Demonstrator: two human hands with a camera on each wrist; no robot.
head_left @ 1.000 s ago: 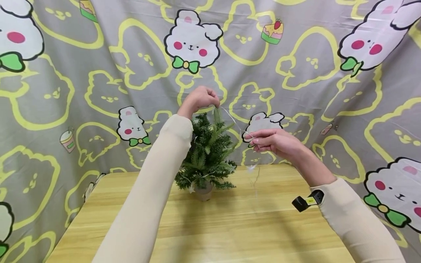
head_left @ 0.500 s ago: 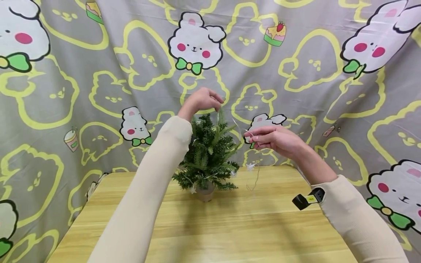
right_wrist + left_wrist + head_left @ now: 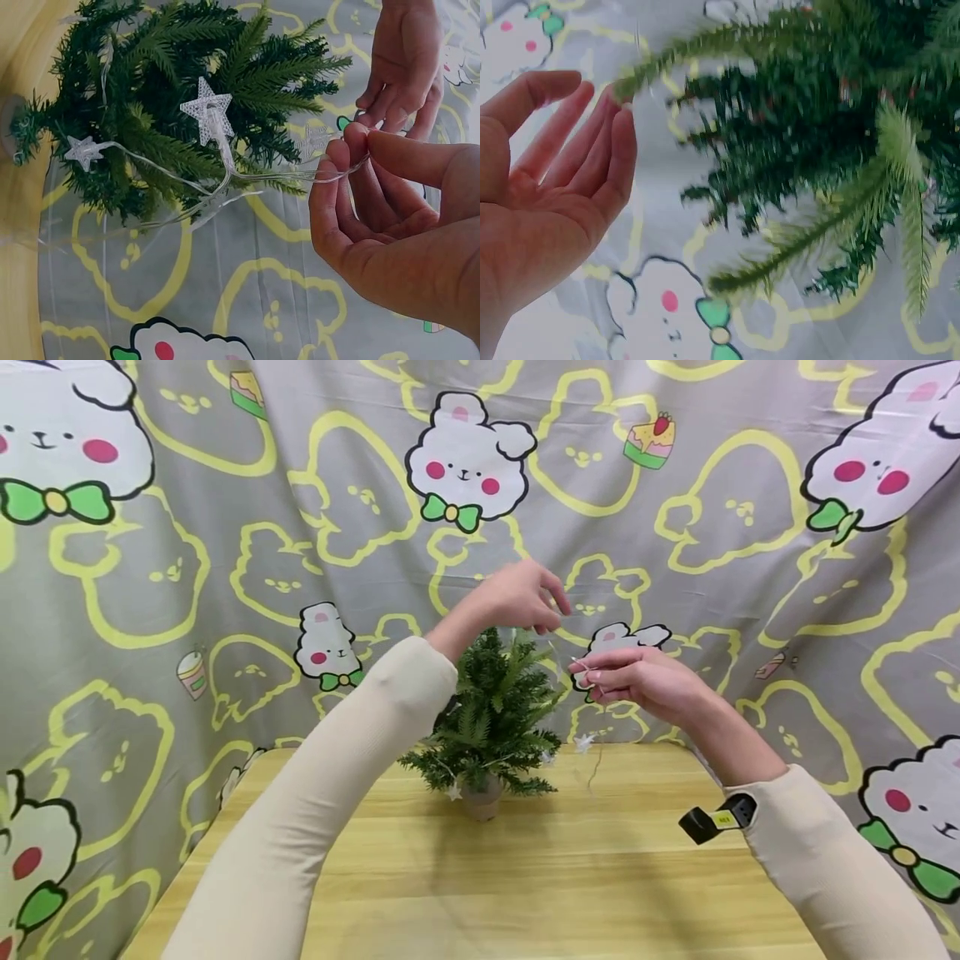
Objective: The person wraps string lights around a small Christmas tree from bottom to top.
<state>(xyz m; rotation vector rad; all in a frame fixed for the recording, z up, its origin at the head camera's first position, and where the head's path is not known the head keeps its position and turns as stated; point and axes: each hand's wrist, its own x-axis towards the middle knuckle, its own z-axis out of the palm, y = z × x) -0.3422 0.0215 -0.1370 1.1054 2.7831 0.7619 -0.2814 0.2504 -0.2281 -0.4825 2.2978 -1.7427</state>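
A small artificial Christmas tree (image 3: 491, 706) stands upright in a pot (image 3: 482, 799) on the table. My left hand (image 3: 525, 597) is above the treetop, its fingers loosely bent. In the left wrist view this hand (image 3: 562, 169) holds nothing I can see, and a light green branch tip (image 3: 626, 90) overlaps its fingertips. To the right of the tree, my right hand (image 3: 648, 681) pinches the clear wire of a star string light (image 3: 315, 176) between thumb and fingers. A clear plastic star (image 3: 204, 111) hangs from that wire. Another star (image 3: 84, 153) lies against the branches.
The wooden table (image 3: 525, 885) extends forward from under the tree. A grey curtain (image 3: 360, 610) printed with yellow outlines and white rabbits hangs behind and at both sides. A black wrist camera (image 3: 716, 818) is strapped over my right sleeve.
My left hand has let go near the treetop and shifted right toward my right hand, its fingers loosening. The right hand keeps its pinch on the string light. The head view has turned slightly left.
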